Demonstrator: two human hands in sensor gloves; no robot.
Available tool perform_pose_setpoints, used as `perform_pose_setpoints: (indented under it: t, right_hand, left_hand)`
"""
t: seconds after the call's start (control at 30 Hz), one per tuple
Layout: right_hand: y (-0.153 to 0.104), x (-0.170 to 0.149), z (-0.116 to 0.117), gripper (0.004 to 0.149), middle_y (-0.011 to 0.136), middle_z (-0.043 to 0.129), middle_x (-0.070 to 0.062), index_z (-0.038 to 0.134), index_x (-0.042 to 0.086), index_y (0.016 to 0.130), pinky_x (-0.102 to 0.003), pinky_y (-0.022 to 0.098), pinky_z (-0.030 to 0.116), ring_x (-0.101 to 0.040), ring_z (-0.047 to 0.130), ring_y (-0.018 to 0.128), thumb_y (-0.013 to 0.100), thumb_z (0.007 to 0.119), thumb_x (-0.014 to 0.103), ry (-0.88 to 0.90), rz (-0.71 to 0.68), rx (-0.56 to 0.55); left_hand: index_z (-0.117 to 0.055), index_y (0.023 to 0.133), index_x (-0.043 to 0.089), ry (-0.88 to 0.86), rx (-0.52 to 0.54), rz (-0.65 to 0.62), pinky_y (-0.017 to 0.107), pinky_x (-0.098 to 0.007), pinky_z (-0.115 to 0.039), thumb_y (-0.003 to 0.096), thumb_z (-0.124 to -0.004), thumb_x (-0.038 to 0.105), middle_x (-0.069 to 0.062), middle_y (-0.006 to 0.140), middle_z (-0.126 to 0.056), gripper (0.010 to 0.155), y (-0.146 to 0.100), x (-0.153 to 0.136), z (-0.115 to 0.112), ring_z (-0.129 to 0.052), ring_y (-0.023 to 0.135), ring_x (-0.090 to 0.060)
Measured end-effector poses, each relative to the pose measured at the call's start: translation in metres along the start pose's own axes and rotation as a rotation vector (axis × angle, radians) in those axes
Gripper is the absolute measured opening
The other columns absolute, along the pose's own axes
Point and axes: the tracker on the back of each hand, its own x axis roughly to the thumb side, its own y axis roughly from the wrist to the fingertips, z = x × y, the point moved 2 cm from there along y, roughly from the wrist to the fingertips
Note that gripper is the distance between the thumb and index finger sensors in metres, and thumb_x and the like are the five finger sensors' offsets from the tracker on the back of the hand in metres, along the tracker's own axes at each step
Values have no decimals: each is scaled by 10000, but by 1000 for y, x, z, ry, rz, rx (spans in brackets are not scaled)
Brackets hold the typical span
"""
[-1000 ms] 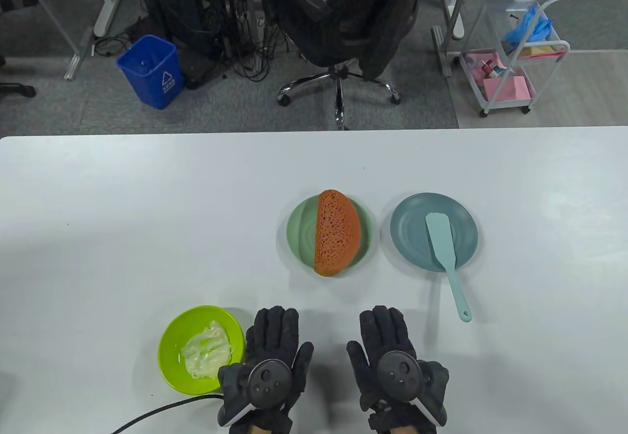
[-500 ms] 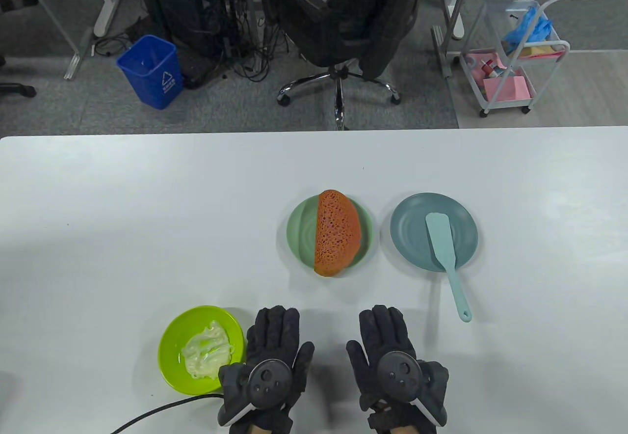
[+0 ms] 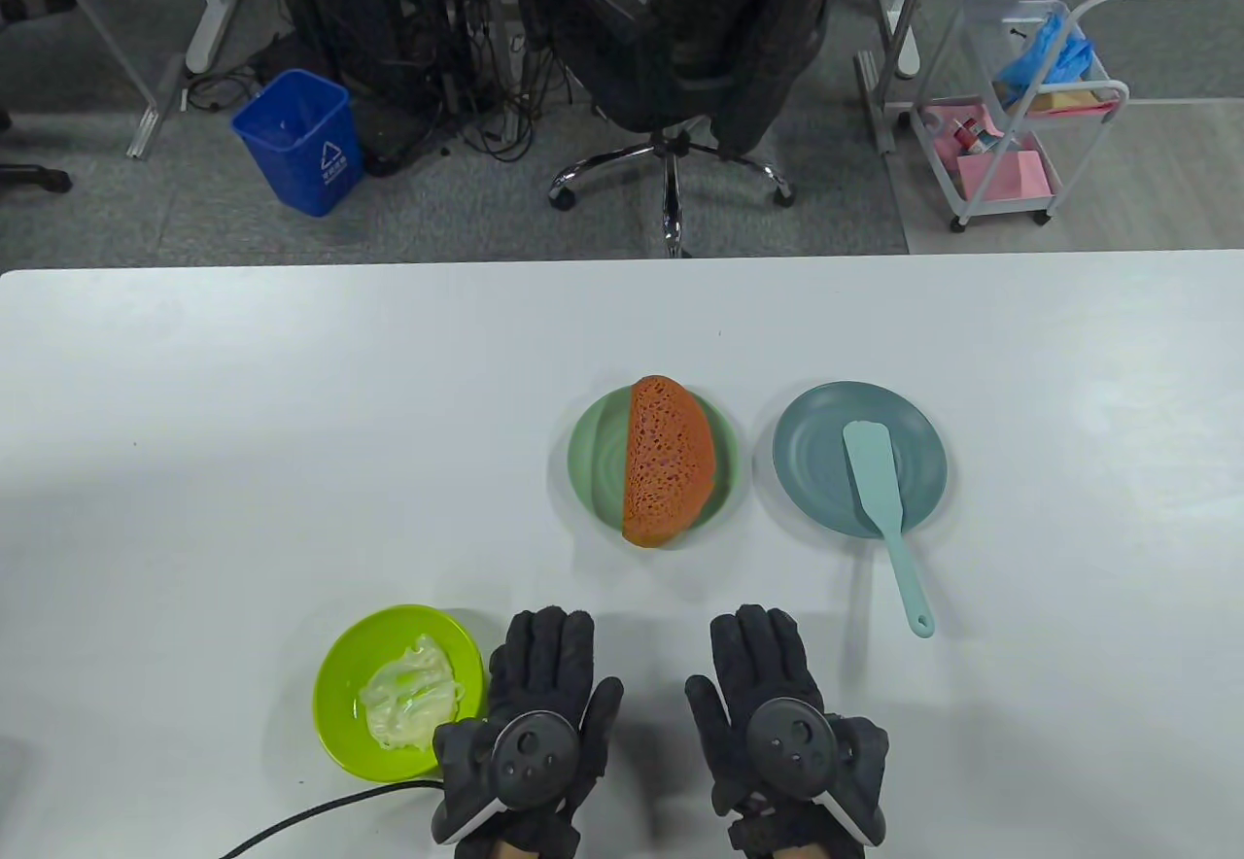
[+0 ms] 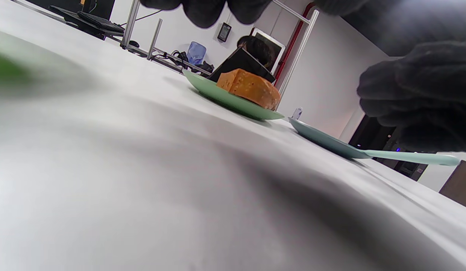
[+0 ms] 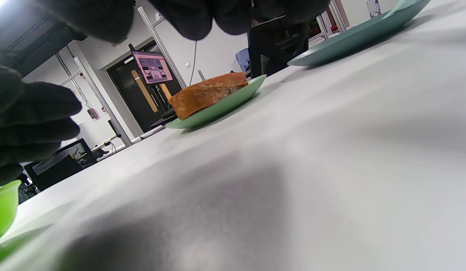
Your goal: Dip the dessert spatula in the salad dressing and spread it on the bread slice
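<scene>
A light teal spatula lies with its blade on a blue-grey plate and its handle sticking out toward me over the table. A brown bread slice lies on a green plate to its left. A lime bowl with pale dressing sits at the near left. My left hand rests flat on the table beside the bowl, open and empty. My right hand rests flat on the table, open and empty, near the spatula's handle end. The bread and the spatula handle show in the left wrist view.
A black cable runs from my left wrist along the table's near edge. Beyond the far edge stand an office chair, a blue bin and a white cart.
</scene>
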Motion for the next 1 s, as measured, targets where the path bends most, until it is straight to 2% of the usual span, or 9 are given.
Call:
perform_pose_setpoints:
  t: [0.13,0.23,0.4,0.53,0.7,1.0]
  right_hand:
    - [0,0,-1,627,1164,415,-92,484,261,1093,-504,796,481,-384,360,1105,571,643,570,18,-4,-12]
    - [0,0,-3,627,1162,422,-92,490,259,1092,-505,793,486,-388,366,1102,570,645,570,34,-9,-26]
    - [-1,0,-5,629,1158,429,-96,494,256,1091,-507,788,492,-392,374,1098,568,648,571,59,-21,-39]
    - [-2,-1,-6,629,1152,439,-100,499,253,1088,-507,782,501,-396,383,1092,567,647,572,77,-32,-45]
    - [-4,1,-6,632,1148,449,-108,509,245,1085,-509,775,509,-402,395,1086,564,650,573,74,-47,-49]
    - [0,-2,-5,632,1153,438,-105,501,246,1089,-509,777,505,-402,387,1088,569,645,575,97,-39,-32]
  left_hand:
    - [-430,1193,31,-48,10,6,704,-709,-431,668,-544,502,-326,1181,-402,715,6,3,3,-459,1045,-636]
    - [-461,1191,32,-127,52,29,700,-711,-514,670,-613,497,-332,1165,-473,715,14,7,12,-573,1020,-633]
    - [-515,1163,-4,-230,104,164,661,-653,-671,653,-720,442,-331,1106,-589,707,40,10,30,-774,923,-559]
    - [-543,1150,8,-160,112,265,629,-578,-770,633,-775,421,-308,1059,-677,701,71,12,38,-893,847,-467]
    - [-586,1131,2,-74,92,408,584,-509,-844,612,-820,400,-273,1000,-770,694,108,-3,40,-981,760,-386]
    - [-667,1095,17,-1,-1,555,464,-402,-937,604,-837,423,-202,878,-911,660,152,-31,33,-1088,575,-255]
